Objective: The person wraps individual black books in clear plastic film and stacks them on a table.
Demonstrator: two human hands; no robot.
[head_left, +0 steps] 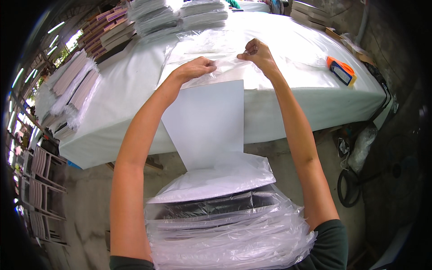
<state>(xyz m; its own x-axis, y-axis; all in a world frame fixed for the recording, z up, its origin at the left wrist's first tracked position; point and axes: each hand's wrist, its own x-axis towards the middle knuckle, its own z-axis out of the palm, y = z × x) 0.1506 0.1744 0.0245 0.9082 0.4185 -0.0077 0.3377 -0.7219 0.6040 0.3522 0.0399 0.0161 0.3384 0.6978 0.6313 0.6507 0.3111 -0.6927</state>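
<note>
Both my arms reach forward over the near edge of a white-covered table. My left hand [196, 68] has its fingers pinched together on the edge of a clear plastic bag [227, 64]. Across from it, my right hand [257, 53] is closed in a pinch on the same film, its other fingers curled. Below the hands a white flat board [211, 117] slopes down from the table edge. Its lower end meets a stack of plastic-wrapped flat packs [225, 229] close against my body. One dark sheet shows through the wrapping near the top of that stack.
An orange and blue tape dispenser [341, 71] sits on the table [306, 105] at right. Wrapped stacks [72, 90] stand at left, more wrapped packs [202, 15] at the back. Plastic chairs [42, 180] are on the floor at left; a bag of film [363, 146] hangs at right.
</note>
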